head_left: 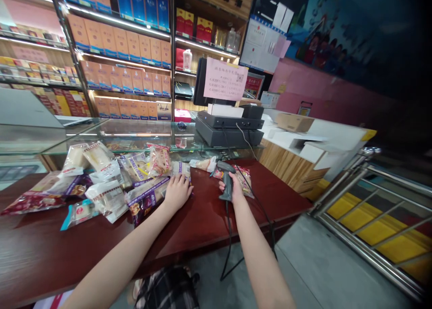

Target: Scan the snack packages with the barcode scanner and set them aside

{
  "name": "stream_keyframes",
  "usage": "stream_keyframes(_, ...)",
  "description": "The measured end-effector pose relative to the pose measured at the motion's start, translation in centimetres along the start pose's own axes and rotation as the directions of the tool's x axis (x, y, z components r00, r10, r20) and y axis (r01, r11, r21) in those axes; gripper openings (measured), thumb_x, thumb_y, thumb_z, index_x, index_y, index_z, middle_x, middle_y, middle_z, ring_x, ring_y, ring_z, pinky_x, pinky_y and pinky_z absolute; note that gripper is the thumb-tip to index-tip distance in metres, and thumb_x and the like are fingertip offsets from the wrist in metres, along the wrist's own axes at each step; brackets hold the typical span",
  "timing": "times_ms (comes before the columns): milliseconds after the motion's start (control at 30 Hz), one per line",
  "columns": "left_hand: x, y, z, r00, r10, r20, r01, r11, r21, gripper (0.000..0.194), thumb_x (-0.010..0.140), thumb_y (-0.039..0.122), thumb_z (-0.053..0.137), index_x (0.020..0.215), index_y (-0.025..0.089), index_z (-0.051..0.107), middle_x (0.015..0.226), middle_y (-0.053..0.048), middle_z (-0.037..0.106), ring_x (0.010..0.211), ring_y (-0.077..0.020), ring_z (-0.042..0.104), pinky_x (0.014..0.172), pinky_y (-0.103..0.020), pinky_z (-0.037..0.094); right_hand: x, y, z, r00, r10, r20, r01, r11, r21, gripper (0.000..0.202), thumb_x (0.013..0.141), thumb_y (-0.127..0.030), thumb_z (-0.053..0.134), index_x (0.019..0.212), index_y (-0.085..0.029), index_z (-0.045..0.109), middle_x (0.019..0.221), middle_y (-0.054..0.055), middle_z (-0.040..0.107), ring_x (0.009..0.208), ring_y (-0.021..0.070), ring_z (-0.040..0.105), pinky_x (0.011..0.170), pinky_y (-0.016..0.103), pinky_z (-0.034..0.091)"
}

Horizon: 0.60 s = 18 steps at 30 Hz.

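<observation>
My right hand (237, 193) is wrapped around the handle of a dark grey barcode scanner (226, 168), held upright above the red-brown counter (205, 219). A cable hangs from the base of its handle. Fingers stretched out, my left hand (178, 193) lies on the right edge of a heap of packaged bread, touching a purple-and-clear bread package (148, 196). Left of it are white-wrapped sandwiches (110, 198) and a small blue-edged packet (81, 211). Behind the scanner, partly hidden by it and my hand, lies a red-and-clear package (245, 179). A clear-wrapped item (204, 164) sits just left of it.
A glass display case (141, 135) adjoins the counter's far side, with a black cash-register unit and monitor (229, 126) on it. Loose black cables cross the counter's right part. Boxed goods fill the shelves (124, 56) behind. A metal railing (371, 201) stands at right.
</observation>
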<state>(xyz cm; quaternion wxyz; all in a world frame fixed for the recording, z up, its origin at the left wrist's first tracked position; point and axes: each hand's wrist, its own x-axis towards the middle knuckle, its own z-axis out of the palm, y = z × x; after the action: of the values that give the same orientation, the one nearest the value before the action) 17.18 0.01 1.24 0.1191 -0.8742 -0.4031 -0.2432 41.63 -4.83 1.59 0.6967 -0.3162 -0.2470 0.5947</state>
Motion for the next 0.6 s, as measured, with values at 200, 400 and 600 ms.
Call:
stream_keyframes(200, 4.0, 2.5, -0.6, 0.995, 0.014, 0.098, -0.015, 1.000, 0.010, 0.033, 0.093, 0.024, 0.040, 0.115, 0.013, 0.062, 0.116, -0.019, 0.063, 0.107, -0.0318, 0.062, 0.096, -0.045, 0.045, 0.5, 0.2, -0.7, 0.998, 0.040, 0.048, -0.040, 0.999, -0.017, 0.030, 0.078, -0.043, 0.061, 0.095, -0.019, 0.061, 0.080, 0.004, 0.070, 0.044, 0.0068, 0.044, 0.040, 0.019, 0.035)
stream_keyframes(400, 12.0, 2.2, 2.4, 0.941, -0.122, 0.316, 0.151, 0.986, -0.068, 0.036, 0.094, 0.022, 0.032, 0.120, 0.012, 0.055, 0.121, -0.020, 0.059, 0.101, -0.0302, 0.066, 0.082, -0.041, 0.051, 0.9, 0.2, -1.5, 0.997, 0.067, 0.036, -0.068, 0.997, 0.040, 0.033, 0.079, -0.046, 0.058, 0.098, -0.018, 0.061, 0.077, 0.004, 0.069, 0.044, 0.0089, 0.044, 0.039, 0.021, 0.035)
stream_keyframes(600, 15.2, -0.2, 6.2, 0.892, -0.114, 0.437, 0.166, 0.983, -0.082, 0.039, 0.086, 0.038, 0.053, 0.121, 0.022, 0.057, 0.119, -0.015, 0.065, 0.102, -0.0299, 0.067, 0.083, -0.039, 0.051, 1.6, 0.5, -1.8, 0.996, 0.075, 0.042, -0.079, 0.991, 0.109, 0.028, 0.081, -0.042, 0.057, 0.093, -0.017, 0.062, 0.083, 0.005, 0.070, 0.045, 0.0076, 0.044, 0.041, 0.021, 0.037)
